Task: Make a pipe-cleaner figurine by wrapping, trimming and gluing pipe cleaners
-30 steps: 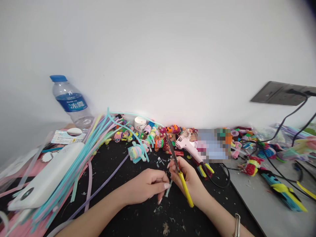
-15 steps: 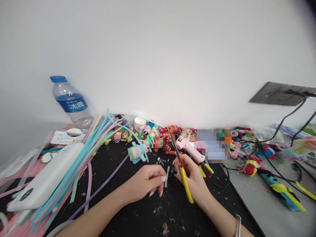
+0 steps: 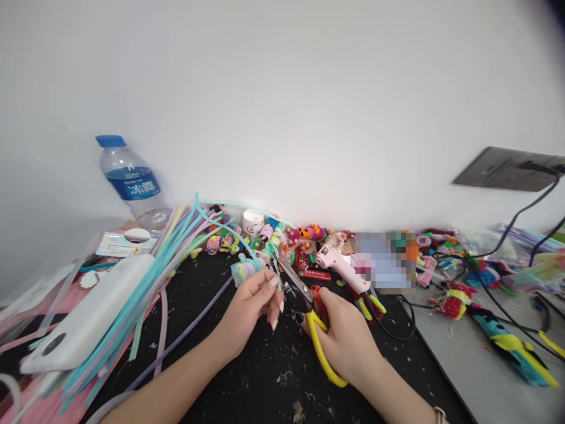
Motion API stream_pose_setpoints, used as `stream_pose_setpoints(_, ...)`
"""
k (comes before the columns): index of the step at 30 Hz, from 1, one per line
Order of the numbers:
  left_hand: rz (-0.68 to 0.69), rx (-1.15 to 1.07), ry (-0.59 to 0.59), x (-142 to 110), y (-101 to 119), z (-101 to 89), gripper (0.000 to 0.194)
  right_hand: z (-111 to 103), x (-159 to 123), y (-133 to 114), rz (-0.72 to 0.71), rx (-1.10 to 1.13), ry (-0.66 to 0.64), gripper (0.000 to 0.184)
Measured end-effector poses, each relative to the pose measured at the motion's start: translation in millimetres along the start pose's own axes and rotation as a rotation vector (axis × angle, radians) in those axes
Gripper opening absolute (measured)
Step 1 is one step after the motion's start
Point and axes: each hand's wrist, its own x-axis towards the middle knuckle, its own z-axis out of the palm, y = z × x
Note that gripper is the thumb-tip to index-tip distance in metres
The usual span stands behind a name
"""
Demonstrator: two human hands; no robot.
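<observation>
Two bare hands meet over a black work surface (image 3: 247,383) sprinkled with tiny pale scraps (image 3: 285,377). The left hand (image 3: 256,300) has its thumb and forefinger pinched together on a short pale teal strip (image 3: 279,281); its other fingers are loosely curled. The strip is upright, near the middle of the view, close to the scissor tips. The right hand (image 3: 348,330) is closed around the handles of a pair of scissors (image 3: 324,350), yellow on one loop and orange-red on the other. The metal blades slant up and leftward to the strip; whether they touch it, and how far they are parted, I cannot tell.

Just behind the left hand sits a pastel striped fuzzy figure (image 3: 246,270), partly hidden by the fingers. Beyond it, a row of small colourful fuzzy figures (image 3: 223,242) lines the foot of a white wall (image 3: 309,118), with a white paper cup (image 3: 253,224) among them. A pink glue gun (image 3: 342,268) lies beyond the right hand, beside a red object with lettering (image 3: 316,275).

On the left, a thick bundle of pastel fuzzy stems (image 3: 145,300) lies beside a white oblong device (image 3: 90,318); a blue-capped water bottle (image 3: 132,182) leans behind them. On the right, black cables (image 3: 507,235) run down from a wall socket (image 3: 498,169).
</observation>
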Motion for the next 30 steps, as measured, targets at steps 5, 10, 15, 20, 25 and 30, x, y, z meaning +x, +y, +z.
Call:
stream_pose_setpoints(5,0.042,0.027,0.031,-1,2,2.7,0.023,2,-4,-5,0.025,-0.063,-0.049,0.022)
stream_pose_setpoints(10,0.105,0.138,0.084,-2,1,3.9,0.027,4,-9,-10,0.039,-0.087,-0.084,0.019)
stream_pose_setpoints(15,0.134,0.229,0.178,-5,2,6.0,0.03,7,-14,-14,0.039,-0.105,-0.103,0.019)
stream_pose_setpoints(20,0.147,0.251,0.236,-7,3,8.2,0.03,10,-16,-16,0.021,-0.082,-0.093,0.018)
stream_pose_setpoints(25,0.177,0.21,0.283,-7,1,11.4,0.029,13,-18,-19,0.016,-0.064,-0.101,0.018)
stream_pose_setpoints(30,0.168,0.174,0.305,-7,0,13.4,0.029,15,-19,-22,0.025,-0.052,-0.104,0.017)
